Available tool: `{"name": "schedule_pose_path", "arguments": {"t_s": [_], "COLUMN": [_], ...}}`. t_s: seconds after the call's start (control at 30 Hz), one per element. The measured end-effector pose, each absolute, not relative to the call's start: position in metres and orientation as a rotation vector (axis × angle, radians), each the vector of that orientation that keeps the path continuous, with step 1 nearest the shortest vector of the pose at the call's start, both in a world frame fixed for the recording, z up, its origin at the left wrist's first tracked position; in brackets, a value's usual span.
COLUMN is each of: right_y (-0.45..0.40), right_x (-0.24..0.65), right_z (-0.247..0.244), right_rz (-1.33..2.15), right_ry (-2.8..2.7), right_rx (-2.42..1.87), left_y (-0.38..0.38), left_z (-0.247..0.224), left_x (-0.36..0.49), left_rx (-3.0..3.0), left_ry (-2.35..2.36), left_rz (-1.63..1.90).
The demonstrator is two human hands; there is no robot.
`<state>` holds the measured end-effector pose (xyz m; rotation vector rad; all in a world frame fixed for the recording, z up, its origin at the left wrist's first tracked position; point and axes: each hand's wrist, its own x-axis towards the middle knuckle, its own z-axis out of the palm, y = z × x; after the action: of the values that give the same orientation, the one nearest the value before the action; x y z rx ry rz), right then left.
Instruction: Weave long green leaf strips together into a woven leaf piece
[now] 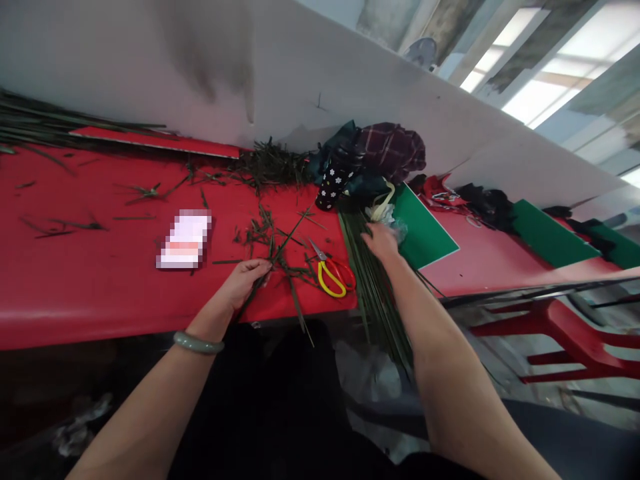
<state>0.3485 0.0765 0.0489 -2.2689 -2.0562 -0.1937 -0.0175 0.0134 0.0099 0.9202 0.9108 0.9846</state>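
Observation:
My left hand [249,279] is closed in a pinch on a small piece of crossed dark green leaf strips [285,245], whose ends stick out in several directions over the table edge. My right hand [382,241] is over a bundle of long green leaf strips [367,283] that hangs off the table's front edge. Its fingers are partly spread and touch or nearly touch the upper part of the bundle. Between the hands lie scissors [331,277] with one yellow and one red handle, blades pointing away from me. Short leaf cuttings [257,230] lie just beyond my left hand.
The table has a red cover [100,267]. A phone [185,240] lies left of my left hand. Behind are a pile of leaf scraps [277,163], a black flowered bottle or tumbler [334,185] and plaid cloth [393,150]. A green board [425,230] and red chair [575,337] are right.

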Motion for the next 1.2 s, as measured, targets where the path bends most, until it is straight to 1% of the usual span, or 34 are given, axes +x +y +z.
{"name": "schedule_pose_path", "arguments": {"t_s": [0.1,0.17,0.3,0.4,0.47,0.53,0.6,0.67,0.77,0.83,0.93,1.1,1.2], "right_y": [0.048,0.037,0.038,0.042,0.042,0.037,0.026,0.011,-0.01,-0.02,-0.025,-0.027,-0.031], "right_x": [0.33,0.33,0.353,0.363,0.354,0.329,0.288,0.239,0.17,0.136,0.11,0.105,0.105], "right_z": [0.023,0.014,0.016,0.024,0.031,0.039,0.05,0.06,0.069,0.068,0.061,0.051,0.046], "right_rz": [-0.16,-0.146,-0.101,-0.043,-0.027,0.041,0.216,0.48,0.7,0.793,0.825,0.766,0.78], "right_ry": [-2.272,-2.322,-2.178,-2.07,-2.003,-1.92,-1.82,-1.798,-1.786,-1.809,-1.766,-1.752,-1.691], "right_rx": [-2.161,-2.197,-2.404,-2.428,-2.292,-2.048,-1.777,-1.525,-1.319,-1.275,-1.301,-1.335,-1.244], "left_y": [0.015,0.015,0.013,0.013,0.013,0.012,0.008,-0.001,-0.019,-0.031,-0.046,-0.066,-0.078], "left_z": [0.009,0.009,0.009,0.008,0.008,0.01,0.015,0.021,0.03,0.034,0.034,0.035,0.033], "left_x": [-0.016,-0.016,-0.016,-0.016,-0.016,-0.014,-0.01,-0.005,0.001,0.001,-0.007,-0.022,-0.024], "left_rx": [0.885,0.865,0.879,0.872,0.833,0.8,0.806,0.861,0.989,1.038,1.069,1.139,1.088], "left_ry": [0.925,0.924,0.918,0.936,0.949,0.955,0.956,0.95,0.924,0.943,1.022,1.063,1.048], "left_rz": [0.997,1.004,1.037,1.088,1.127,1.173,1.202,1.207,1.212,1.221,1.265,1.163,1.097]}}
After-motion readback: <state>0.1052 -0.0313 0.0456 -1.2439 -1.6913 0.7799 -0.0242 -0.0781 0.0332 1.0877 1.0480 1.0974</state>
